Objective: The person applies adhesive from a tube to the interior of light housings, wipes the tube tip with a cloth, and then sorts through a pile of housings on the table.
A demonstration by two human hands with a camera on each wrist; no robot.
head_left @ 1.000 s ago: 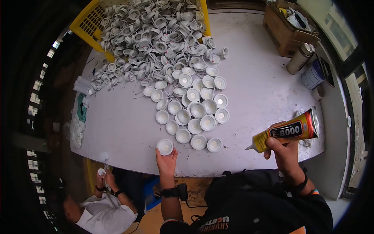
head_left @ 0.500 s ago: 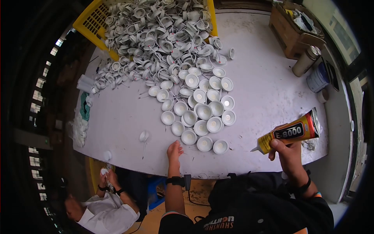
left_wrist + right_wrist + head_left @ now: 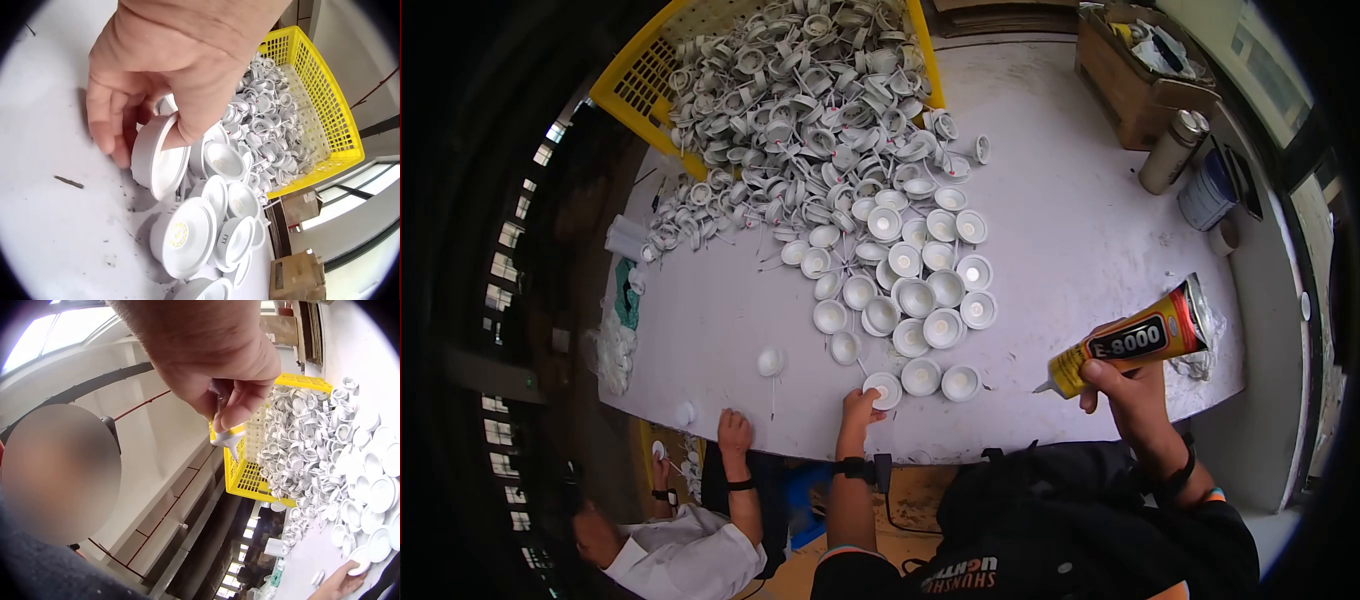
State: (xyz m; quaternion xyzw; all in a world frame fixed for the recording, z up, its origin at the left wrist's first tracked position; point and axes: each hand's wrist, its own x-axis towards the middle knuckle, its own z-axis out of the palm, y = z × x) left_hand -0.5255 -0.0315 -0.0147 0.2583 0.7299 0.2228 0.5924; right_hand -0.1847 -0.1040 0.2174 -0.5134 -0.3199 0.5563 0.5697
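At the near end of the lamp cluster my left hand (image 3: 857, 412) pinches a round white downlight (image 3: 887, 392). The left wrist view shows the thumb inside the bowl of this downlight (image 3: 146, 156) and the fingers behind its outer wall, with the lamp tilted on its side. My right hand (image 3: 1135, 400) grips a yellow and black E-8000 glue tube (image 3: 1135, 342) above the table's right side, nozzle pointing left. Its pale nozzle (image 3: 232, 449) shows below the fingers in the right wrist view. A single downlight (image 3: 771, 361) lies apart, left of my left hand.
Many face-up downlights (image 3: 915, 298) lie ahead of my left hand. Behind them a heap of white fittings spills from a yellow crate (image 3: 636, 85). A cardboard box (image 3: 1135, 100), flask (image 3: 1172, 152) and tub (image 3: 1206, 195) stand at right. Another person's hand (image 3: 735, 432) is at the front edge.
My left hand has let go of one downlight, which now lies to the left, and has taken hold of another at the cluster. The other person's hand has come to the table edge.
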